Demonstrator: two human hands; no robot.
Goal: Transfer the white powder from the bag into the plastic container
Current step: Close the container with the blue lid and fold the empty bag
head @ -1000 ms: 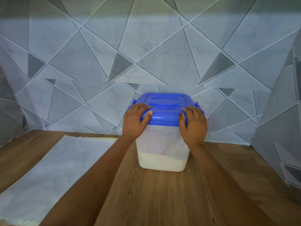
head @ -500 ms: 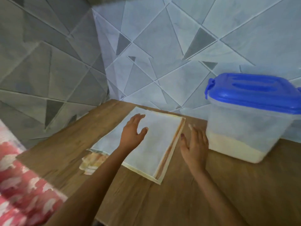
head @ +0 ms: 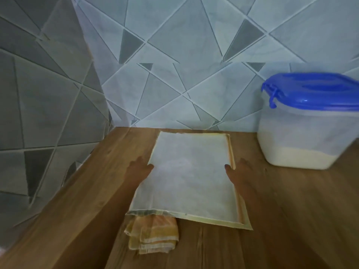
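Hands either side of the flat white woven bag (head: pixel 191 171) on the wooden worktop (head: pixel 291 210)

The left hand (head: pixel 138 169) and right hand (head: pixel 240 171) sit at its long edges — it runs straight away from them — fingers stretched out, gripping nothing I can see, though it's blurry. The blue-lidded translucent plastic container (head: pixel 303 133), white powder (head: pixel 299 158) in the bottom, stands off right, nearer the right hand, its edge cut off.

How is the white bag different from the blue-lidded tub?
The bag lies flat; the tub stands upright. The tub has a blue lid; the bag has none. White powder shows through the tub; the bag shows none. Both sit on the wooden counter.
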